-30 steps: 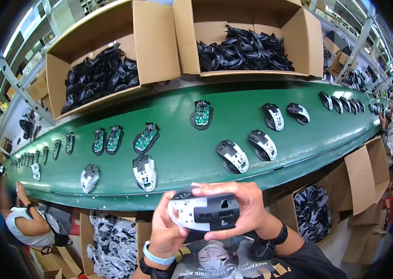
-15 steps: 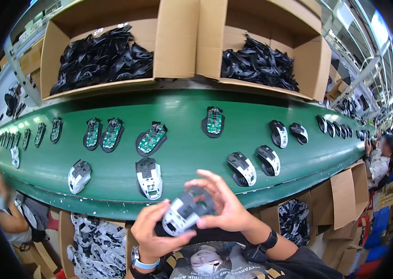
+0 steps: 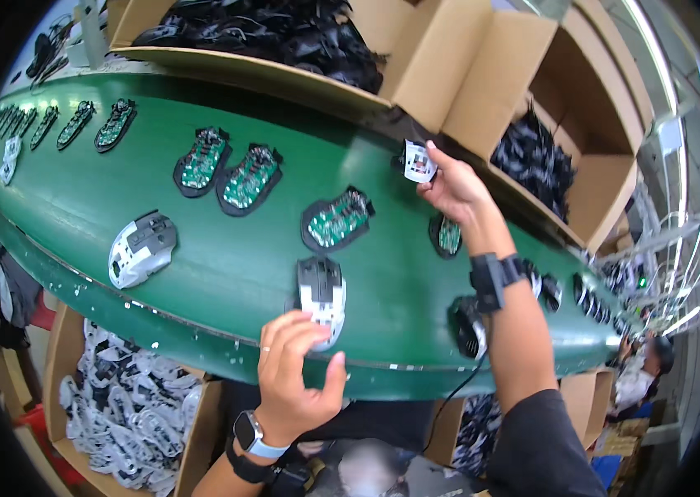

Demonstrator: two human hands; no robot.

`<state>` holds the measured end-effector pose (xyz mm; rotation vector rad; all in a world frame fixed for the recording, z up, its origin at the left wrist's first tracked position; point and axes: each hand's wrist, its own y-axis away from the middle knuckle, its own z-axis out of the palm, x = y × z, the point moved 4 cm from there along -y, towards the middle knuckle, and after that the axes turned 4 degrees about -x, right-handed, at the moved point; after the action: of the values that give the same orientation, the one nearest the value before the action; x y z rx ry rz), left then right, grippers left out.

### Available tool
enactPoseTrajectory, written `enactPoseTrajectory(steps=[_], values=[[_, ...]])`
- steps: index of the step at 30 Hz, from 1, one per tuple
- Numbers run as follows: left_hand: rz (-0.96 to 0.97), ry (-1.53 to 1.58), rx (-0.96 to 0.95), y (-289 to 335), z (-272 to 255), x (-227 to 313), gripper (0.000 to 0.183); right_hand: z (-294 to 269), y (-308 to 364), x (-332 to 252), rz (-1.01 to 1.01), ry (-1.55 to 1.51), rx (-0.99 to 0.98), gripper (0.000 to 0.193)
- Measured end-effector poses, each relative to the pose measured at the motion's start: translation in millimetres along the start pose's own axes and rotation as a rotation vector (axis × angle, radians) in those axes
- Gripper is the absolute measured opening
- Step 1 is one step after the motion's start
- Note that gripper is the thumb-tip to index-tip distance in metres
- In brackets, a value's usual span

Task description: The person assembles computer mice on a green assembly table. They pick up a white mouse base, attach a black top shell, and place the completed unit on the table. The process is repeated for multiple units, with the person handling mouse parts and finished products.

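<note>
Stretched out over the far side of the green belt [image 3: 234,261], my right hand [image 3: 456,189] is closed on a white and dark computer mouse shell [image 3: 418,163], gripped by its edge between thumb and fingers. My left hand [image 3: 296,369] is open near the front edge, fingers curved and thumb apart. Its fingertips overlap the lower end of another grey and white mouse shell [image 3: 322,286]; whether they touch it I cannot tell. A mouse base with a green circuit board [image 3: 338,219] lies beyond that shell. Another such base [image 3: 447,236] is partly hidden by my right forearm.
More circuit-board bases [image 3: 250,178] and a white shell [image 3: 143,248] lie leftward. A dark mouse [image 3: 467,327] sits by my right forearm. Cardboard boxes of black parts [image 3: 532,161] stand behind; a box of white parts [image 3: 130,406] is below left. A co-worker [image 3: 638,373] is far right.
My right hand has carried the mouse shell away from my body to the belt's far side. My left hand has let go of it and moved slightly. The view has turned and tilted.
</note>
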<state>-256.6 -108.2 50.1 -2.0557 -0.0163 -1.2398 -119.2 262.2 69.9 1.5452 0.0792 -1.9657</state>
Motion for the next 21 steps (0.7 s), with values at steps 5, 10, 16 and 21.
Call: enactPoseTrajectory(steps=[5, 10, 16, 21], values=[[-0.055, 0.054, 0.075, 4.3, -9.7, -7.3, 0.028, -31.7, -75.3, 3.1, -0.081, -0.105, 0.279, 0.014], [-0.063, 0.043, 0.083, 6.9, -12.2, -12.9, 0.027, -39.9, -89.7, 3.6, -0.347, -0.126, 0.353, 0.016], [-0.131, -0.216, -0.031, -6.1, -1.7, -6.1, 0.055, -27.0, -85.5, 18.8, -0.378, -0.094, 0.510, 0.011], [-0.168, -0.422, -0.090, -11.7, 12.4, -0.4, 0.075, -38.1, -90.9, 19.5, -0.416, 0.067, 0.687, 0.016]])
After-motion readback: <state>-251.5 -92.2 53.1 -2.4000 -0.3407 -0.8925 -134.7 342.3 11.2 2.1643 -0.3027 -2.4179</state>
